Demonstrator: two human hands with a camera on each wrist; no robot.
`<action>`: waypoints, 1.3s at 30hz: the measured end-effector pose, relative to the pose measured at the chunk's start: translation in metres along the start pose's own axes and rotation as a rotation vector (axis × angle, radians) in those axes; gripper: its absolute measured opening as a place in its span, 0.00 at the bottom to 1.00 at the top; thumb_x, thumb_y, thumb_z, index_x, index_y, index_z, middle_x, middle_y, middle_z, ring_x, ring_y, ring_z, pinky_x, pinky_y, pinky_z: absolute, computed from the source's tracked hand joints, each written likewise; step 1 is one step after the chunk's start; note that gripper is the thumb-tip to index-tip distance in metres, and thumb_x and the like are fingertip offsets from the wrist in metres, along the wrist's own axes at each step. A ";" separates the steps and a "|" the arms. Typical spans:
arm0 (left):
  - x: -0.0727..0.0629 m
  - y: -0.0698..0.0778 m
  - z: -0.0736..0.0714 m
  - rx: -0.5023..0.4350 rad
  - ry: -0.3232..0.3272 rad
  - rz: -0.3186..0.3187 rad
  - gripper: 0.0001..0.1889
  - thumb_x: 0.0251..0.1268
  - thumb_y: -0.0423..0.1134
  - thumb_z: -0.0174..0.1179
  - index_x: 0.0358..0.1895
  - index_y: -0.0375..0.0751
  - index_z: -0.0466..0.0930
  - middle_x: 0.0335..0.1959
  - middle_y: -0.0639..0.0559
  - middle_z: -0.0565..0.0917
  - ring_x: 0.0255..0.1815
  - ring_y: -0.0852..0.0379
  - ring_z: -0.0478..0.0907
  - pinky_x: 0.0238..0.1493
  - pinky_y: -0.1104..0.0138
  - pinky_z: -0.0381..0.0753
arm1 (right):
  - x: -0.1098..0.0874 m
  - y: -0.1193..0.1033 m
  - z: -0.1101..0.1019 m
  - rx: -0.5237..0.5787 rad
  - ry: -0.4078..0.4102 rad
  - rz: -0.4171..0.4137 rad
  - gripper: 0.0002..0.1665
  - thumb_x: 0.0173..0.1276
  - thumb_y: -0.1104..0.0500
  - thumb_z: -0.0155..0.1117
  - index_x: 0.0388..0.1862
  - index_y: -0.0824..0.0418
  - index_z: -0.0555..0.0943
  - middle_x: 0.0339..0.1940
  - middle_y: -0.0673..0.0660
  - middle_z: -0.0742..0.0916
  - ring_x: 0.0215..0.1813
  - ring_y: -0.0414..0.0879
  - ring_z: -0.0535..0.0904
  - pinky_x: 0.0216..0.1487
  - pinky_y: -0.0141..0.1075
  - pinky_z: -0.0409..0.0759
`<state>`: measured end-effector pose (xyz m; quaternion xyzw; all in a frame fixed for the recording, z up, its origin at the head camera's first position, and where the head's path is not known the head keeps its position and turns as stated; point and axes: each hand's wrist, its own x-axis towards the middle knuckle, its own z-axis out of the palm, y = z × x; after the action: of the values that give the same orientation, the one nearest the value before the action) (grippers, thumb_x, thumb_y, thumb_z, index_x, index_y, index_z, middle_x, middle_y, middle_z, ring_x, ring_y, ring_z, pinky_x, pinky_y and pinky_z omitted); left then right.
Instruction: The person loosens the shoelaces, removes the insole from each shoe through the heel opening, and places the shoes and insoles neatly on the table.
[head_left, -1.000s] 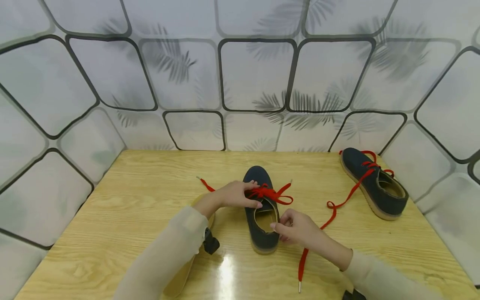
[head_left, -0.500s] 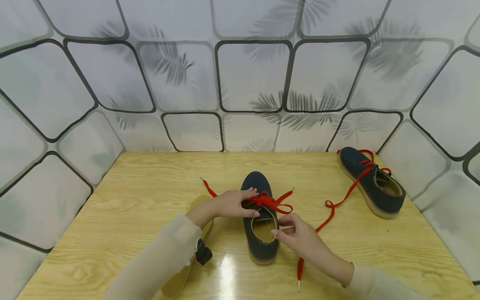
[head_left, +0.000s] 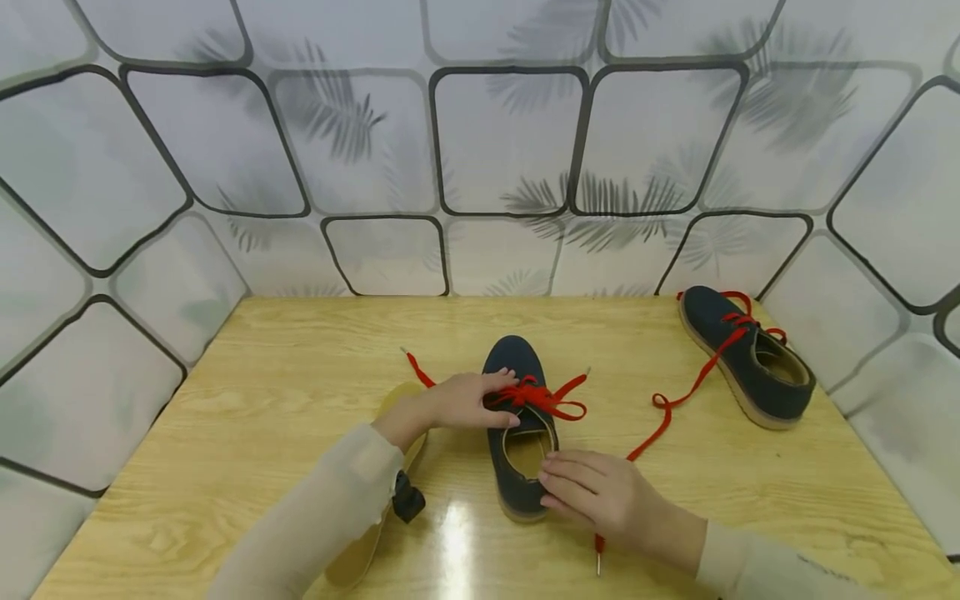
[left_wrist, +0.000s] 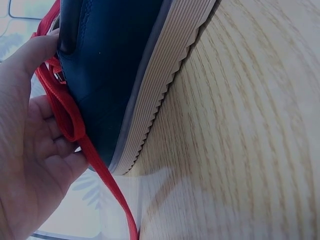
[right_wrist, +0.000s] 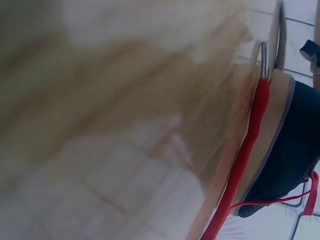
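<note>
A dark navy shoe (head_left: 512,357) with a red lace bow (head_left: 540,396) lies at the middle of the table, toe pointing away. My left hand (head_left: 461,402) rests across its laced front, thumb beside the opening and fingers spread further forward. In the left wrist view, the fingertips lie beneath the red loop (left_wrist: 70,112), against the shoe (left_wrist: 110,75). My right hand (head_left: 607,496) touches the right collar near the heel with nearly straight fingers laid together. The right wrist view shows the shoe's side (right_wrist: 290,145) but no hand.
A second navy shoe (head_left: 780,396) stands at the back right. Its long red lace (head_left: 663,421) runs towards my right hand, its metal tip (head_left: 598,565) below that hand. A tan insole (head_left: 356,562) lies under my left forearm. Patterned walls (head_left: 495,258) border the table.
My right hand has gone from fingertips bent at the collar to straighter fingers laid against the shoe's right side, closer to the heel. My left hand stays on the laces.
</note>
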<state>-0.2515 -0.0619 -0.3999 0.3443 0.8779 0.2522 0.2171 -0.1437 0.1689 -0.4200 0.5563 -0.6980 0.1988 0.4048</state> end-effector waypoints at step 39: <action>-0.016 0.006 0.015 0.027 0.004 0.028 0.39 0.61 0.61 0.58 0.72 0.45 0.60 0.73 0.49 0.58 0.73 0.51 0.56 0.70 0.55 0.60 | 0.018 -0.009 -0.008 1.112 -0.086 2.155 0.31 0.60 0.51 0.70 0.51 0.72 0.74 0.34 0.59 0.84 0.35 0.46 0.81 0.43 0.39 0.84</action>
<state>-0.2290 -0.0654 -0.4046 0.3588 0.8767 0.2441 0.2073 -0.1334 0.1610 -0.4025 -0.2057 -0.6350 0.6876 -0.2857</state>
